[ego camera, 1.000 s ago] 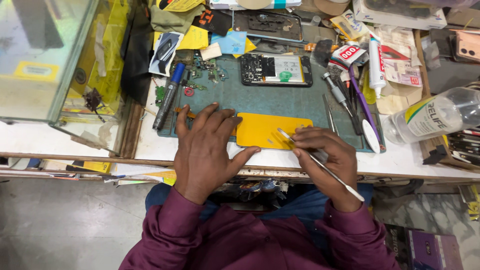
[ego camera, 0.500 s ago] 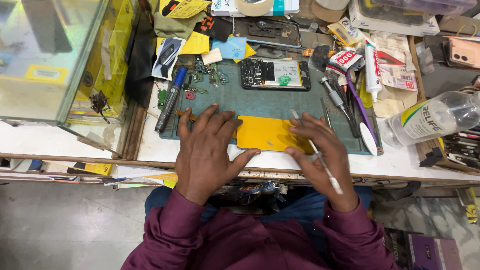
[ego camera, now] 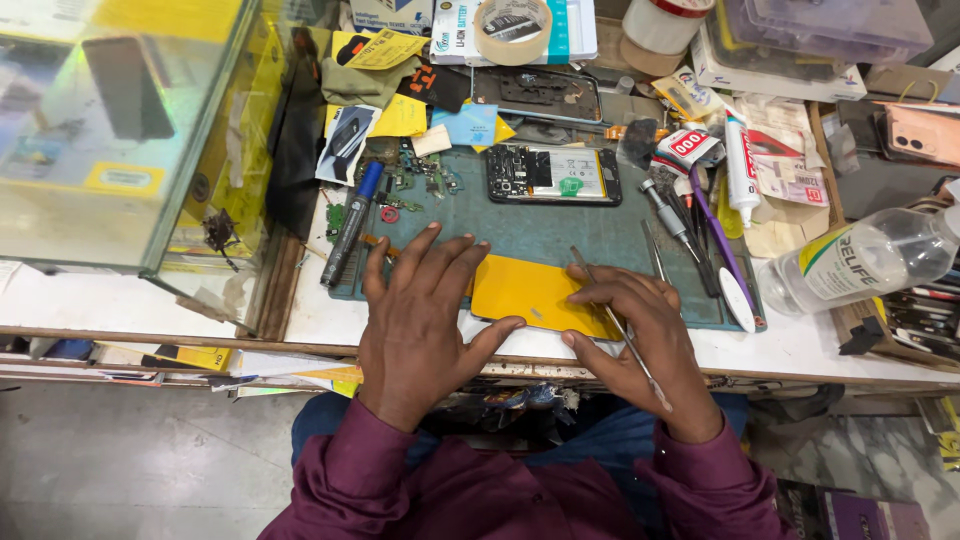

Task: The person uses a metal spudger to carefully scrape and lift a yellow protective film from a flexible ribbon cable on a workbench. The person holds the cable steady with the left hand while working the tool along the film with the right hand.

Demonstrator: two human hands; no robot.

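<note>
Yellow phone panel (ego camera: pixel 530 292) — one — under left hand (ego camera: pixel 420 325), right hand (ego camera: pixel 640 335) with tweezers (ego camera: pixel 620 330)

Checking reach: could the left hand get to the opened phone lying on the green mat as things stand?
Probably yes: the left hand lies flat on the green mat, and bare mat separates it from the opened phone.
</note>
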